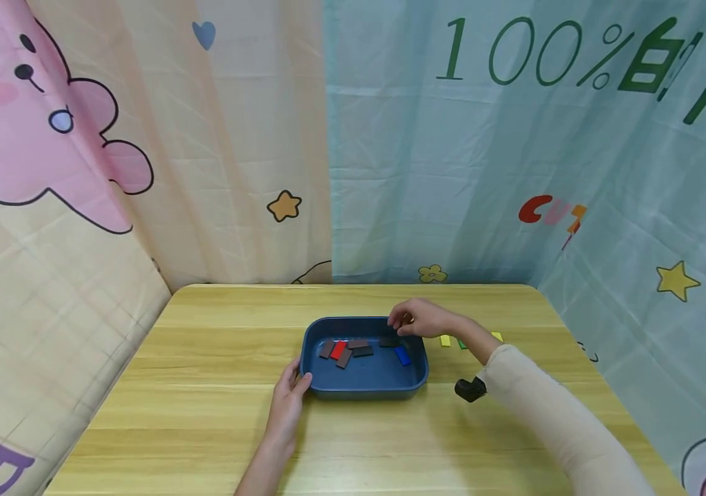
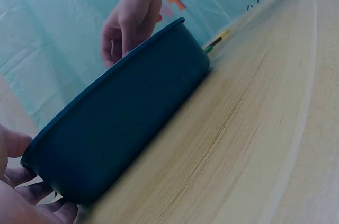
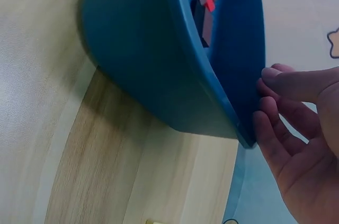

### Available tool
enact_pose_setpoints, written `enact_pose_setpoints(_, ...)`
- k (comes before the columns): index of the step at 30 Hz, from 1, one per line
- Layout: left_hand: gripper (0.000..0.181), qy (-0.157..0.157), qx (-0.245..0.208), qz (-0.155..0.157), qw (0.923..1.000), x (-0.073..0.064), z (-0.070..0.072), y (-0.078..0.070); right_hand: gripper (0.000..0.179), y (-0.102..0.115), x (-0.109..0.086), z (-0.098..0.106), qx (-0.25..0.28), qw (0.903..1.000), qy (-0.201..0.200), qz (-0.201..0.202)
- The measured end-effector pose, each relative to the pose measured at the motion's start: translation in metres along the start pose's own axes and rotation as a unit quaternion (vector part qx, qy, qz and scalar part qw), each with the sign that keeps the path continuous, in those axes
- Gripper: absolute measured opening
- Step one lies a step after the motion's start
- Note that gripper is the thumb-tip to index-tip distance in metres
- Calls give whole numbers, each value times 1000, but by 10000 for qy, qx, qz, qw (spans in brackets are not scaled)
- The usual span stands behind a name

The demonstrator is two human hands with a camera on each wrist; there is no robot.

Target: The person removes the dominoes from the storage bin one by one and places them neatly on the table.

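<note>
The blue bin (image 1: 361, 395) is sitting right of the gripping left hand (image 1: 288, 403) and close under the right hand (image 1: 423, 319), whose loosely bent fingers are appearing empty.

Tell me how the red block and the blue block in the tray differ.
Colour: the red block is bright red; the blue block is deep blue.
Place: in the head view, the red block lies toward the left end of the tray, the blue block toward its right end.
Angle: the red block's far end slants right; the blue block's slants left.
Both are oblong and lie inside the tray.
</note>
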State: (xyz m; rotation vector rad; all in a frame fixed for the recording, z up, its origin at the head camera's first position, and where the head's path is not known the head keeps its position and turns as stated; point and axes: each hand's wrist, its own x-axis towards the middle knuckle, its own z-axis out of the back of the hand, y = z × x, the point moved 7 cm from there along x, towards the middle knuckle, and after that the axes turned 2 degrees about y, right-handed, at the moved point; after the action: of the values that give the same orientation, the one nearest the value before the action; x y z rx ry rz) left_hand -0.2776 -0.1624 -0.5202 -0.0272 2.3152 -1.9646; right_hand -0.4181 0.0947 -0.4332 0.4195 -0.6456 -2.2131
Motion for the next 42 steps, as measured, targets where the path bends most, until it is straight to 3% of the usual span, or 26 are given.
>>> enact_pose_setpoints(4, 52, -1, 23, -12, 10000, 1, 0, -1, 19, 6, 8, -8, -349, 9991, 177, 136)
enact_pose_setpoints(12, 52, 9, 64, -62, 10000, 1, 0, -3, 19, 9, 19, -23, -1017, 9926, 655, -46)
enact_pose_setpoints(24, 53, 4, 57, -12, 10000, 2, 0, -3, 31, 8, 26, -42, -2129, 9652, 1408, -570)
enact_pose_setpoints(33, 53, 10, 67, -12, 10000, 3, 0, -2, 29, 8, 26, -46, -2572, 9564, 1282, -514)
enact_pose_setpoints(42, 53, -57, 25, 20, 10000, 2, 1, 0, 26, 7, 25, -51, -2305, 9685, 939, -100)
